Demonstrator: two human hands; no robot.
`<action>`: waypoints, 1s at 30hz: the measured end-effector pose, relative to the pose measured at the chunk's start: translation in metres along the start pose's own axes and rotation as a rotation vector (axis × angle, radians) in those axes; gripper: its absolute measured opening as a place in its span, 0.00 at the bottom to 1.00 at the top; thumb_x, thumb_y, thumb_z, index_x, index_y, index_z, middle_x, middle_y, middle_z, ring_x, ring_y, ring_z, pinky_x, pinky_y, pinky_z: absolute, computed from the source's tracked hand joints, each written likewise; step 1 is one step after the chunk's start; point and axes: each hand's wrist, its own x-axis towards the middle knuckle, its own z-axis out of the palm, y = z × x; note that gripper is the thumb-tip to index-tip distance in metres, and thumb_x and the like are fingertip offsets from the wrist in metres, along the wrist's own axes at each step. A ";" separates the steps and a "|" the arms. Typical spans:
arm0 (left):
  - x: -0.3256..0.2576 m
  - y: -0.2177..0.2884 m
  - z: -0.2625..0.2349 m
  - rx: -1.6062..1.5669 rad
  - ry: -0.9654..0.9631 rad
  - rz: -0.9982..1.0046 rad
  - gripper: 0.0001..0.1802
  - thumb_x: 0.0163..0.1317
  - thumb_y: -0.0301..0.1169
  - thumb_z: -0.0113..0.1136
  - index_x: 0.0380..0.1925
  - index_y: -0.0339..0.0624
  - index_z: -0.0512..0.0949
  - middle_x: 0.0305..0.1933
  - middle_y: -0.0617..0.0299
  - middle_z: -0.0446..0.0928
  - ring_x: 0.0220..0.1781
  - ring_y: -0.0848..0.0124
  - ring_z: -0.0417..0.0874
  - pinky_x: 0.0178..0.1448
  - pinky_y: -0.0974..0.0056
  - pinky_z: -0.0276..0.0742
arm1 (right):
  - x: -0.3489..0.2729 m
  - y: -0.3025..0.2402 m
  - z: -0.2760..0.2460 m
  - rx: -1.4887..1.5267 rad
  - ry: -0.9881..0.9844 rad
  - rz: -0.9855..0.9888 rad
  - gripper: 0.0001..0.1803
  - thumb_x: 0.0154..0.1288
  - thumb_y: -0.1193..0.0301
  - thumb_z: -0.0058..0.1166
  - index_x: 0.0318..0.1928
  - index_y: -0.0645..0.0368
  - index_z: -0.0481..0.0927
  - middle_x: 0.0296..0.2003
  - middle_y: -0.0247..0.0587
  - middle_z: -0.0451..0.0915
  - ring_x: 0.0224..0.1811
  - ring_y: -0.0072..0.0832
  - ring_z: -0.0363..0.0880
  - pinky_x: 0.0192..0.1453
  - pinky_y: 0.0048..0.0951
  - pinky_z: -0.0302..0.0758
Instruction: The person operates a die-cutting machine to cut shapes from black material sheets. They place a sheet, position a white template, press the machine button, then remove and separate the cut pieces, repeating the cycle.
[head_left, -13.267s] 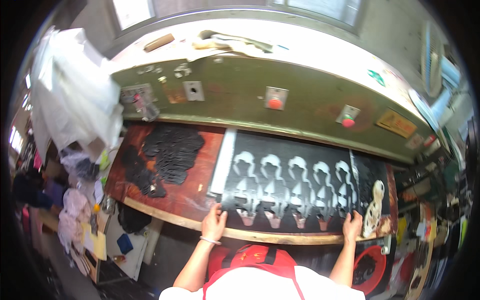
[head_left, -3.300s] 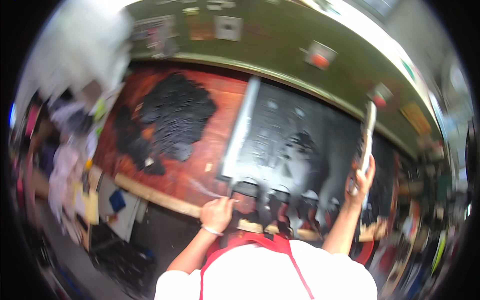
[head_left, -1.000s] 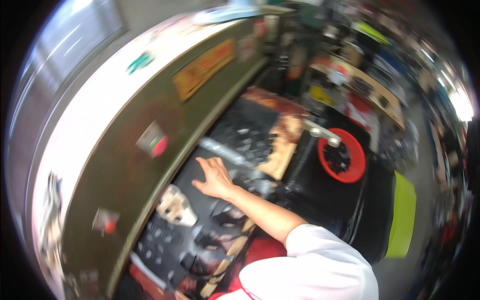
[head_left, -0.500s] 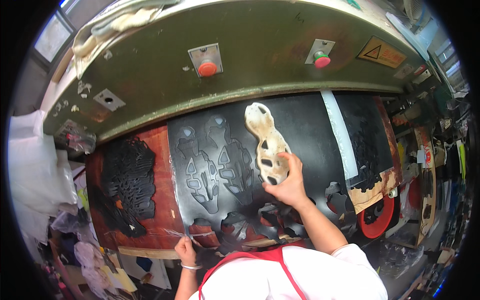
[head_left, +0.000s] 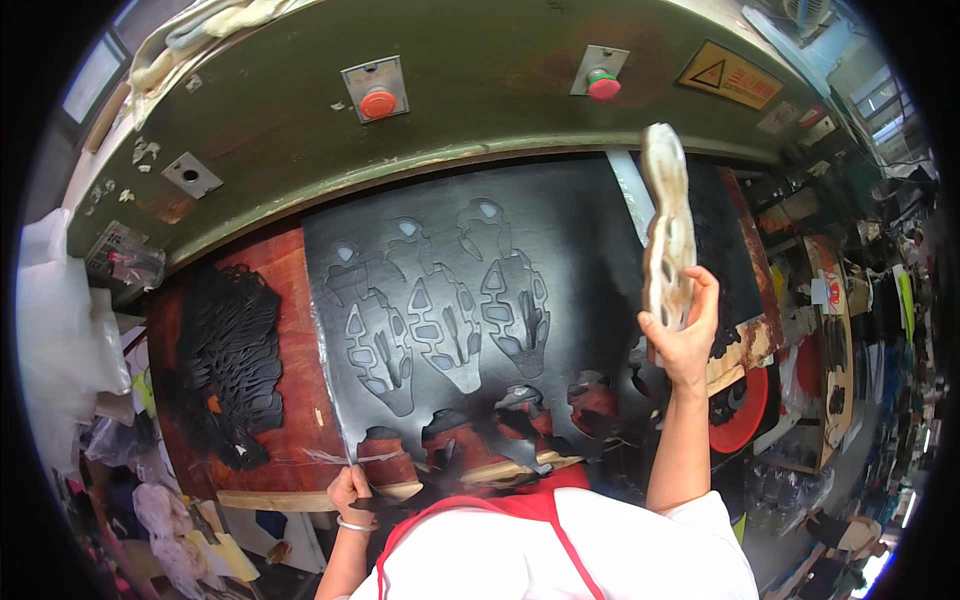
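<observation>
Running left to right: white plastic bag (head_left: 55, 310) hanging at the far left, then a heap of black cut pieces (head_left: 235, 345) on the reddish board (head_left: 305, 390). Next, my left hand (head_left: 350, 488), down at the near left corner of the black sheet (head_left: 590, 250); fingers curled in tight, seemingly pinching the sheet's edge, though the exact contact is too small to tell.

Along the sheet's near edge, ragged holes show red underneath. Beyond them stand three sole-shaped outlines side by side: left outline (head_left: 380, 350), middle outline (head_left: 440, 330), right outline (head_left: 515, 310). Half a second ago the pale die lay where the right one now shows; it's since come up and off to the right, baring that third outline. Means, I'd judge, three shapes are marked or cut, all still seated in the sheet; plain black surface remains to their right.

Then my right hand (head_left: 685, 335): thumb one side, fingers the other, spread just the width of the pale die (head_left: 668, 220), gripping its near end. Die's raised, turned nearly edge-on, in front of the whitish strip (head_left: 627, 190). Last, red basin (head_left: 757, 410) below the table's right end.
</observation>
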 end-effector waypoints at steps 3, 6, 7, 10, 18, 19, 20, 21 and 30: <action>0.003 0.002 0.002 -0.018 -0.021 -0.026 0.17 0.66 0.28 0.51 0.16 0.38 0.66 0.13 0.56 0.66 0.15 0.64 0.68 0.23 0.61 0.63 | -0.005 0.019 0.009 0.088 -0.066 0.098 0.39 0.39 0.81 0.69 0.55 0.56 0.63 0.48 0.41 0.70 0.48 0.29 0.75 0.50 0.29 0.75; 0.005 0.002 0.004 0.022 -0.014 -0.010 0.18 0.65 0.29 0.51 0.16 0.38 0.65 0.13 0.56 0.65 0.14 0.64 0.67 0.22 0.60 0.63 | 0.002 0.047 0.032 -0.251 -0.165 0.158 0.41 0.34 0.76 0.70 0.54 0.54 0.65 0.52 0.49 0.68 0.56 0.40 0.69 0.59 0.37 0.70; 0.005 0.003 0.004 0.009 -0.019 -0.040 0.18 0.65 0.29 0.51 0.16 0.38 0.65 0.13 0.55 0.65 0.14 0.64 0.67 0.23 0.60 0.63 | 0.006 0.056 0.042 -0.425 -0.178 0.025 0.42 0.32 0.74 0.70 0.54 0.54 0.66 0.54 0.53 0.66 0.60 0.46 0.66 0.62 0.41 0.67; 0.011 0.001 0.010 0.040 0.008 -0.053 0.18 0.65 0.29 0.52 0.15 0.38 0.65 0.13 0.54 0.65 0.15 0.63 0.67 0.23 0.59 0.63 | 0.013 0.076 0.064 -0.588 -0.193 -0.099 0.48 0.30 0.69 0.71 0.59 0.57 0.65 0.59 0.62 0.61 0.65 0.55 0.57 0.69 0.44 0.59; 0.068 0.007 0.022 0.075 0.086 0.024 0.17 0.63 0.27 0.54 0.15 0.38 0.65 0.12 0.54 0.63 0.14 0.65 0.65 0.21 0.60 0.60 | 0.061 0.098 0.087 -0.597 -0.242 -0.139 0.59 0.35 0.66 0.73 0.69 0.59 0.53 0.62 0.70 0.54 0.66 0.61 0.51 0.69 0.52 0.56; 0.078 0.010 0.024 0.059 0.103 0.024 0.17 0.63 0.27 0.54 0.15 0.38 0.65 0.12 0.55 0.63 0.14 0.66 0.64 0.21 0.61 0.60 | 0.072 0.096 0.091 -0.589 -0.228 -0.145 0.59 0.36 0.64 0.73 0.70 0.60 0.52 0.63 0.70 0.53 0.67 0.61 0.51 0.70 0.52 0.55; 0.086 0.013 0.026 0.075 0.110 0.001 0.18 0.64 0.27 0.54 0.15 0.38 0.66 0.12 0.55 0.64 0.14 0.67 0.64 0.21 0.61 0.60 | 0.085 0.093 0.095 -0.579 -0.222 -0.144 0.59 0.37 0.63 0.73 0.70 0.61 0.51 0.63 0.70 0.53 0.67 0.61 0.51 0.70 0.52 0.54; 0.097 0.017 0.027 0.083 0.120 -0.017 0.18 0.64 0.27 0.54 0.15 0.38 0.66 0.12 0.55 0.64 0.14 0.68 0.64 0.21 0.61 0.60 | 0.101 0.089 0.101 -0.574 -0.214 -0.110 0.59 0.39 0.61 0.72 0.70 0.62 0.51 0.64 0.70 0.53 0.67 0.61 0.50 0.70 0.53 0.54; 0.233 0.006 0.055 0.085 0.248 0.178 0.16 0.64 0.26 0.56 0.18 0.35 0.68 0.15 0.51 0.63 0.16 0.62 0.64 0.23 0.60 0.62 | 0.237 0.061 0.146 -0.578 0.385 -0.450 0.52 0.61 0.56 0.55 0.70 0.72 0.37 0.69 0.75 0.34 0.72 0.66 0.35 0.73 0.57 0.39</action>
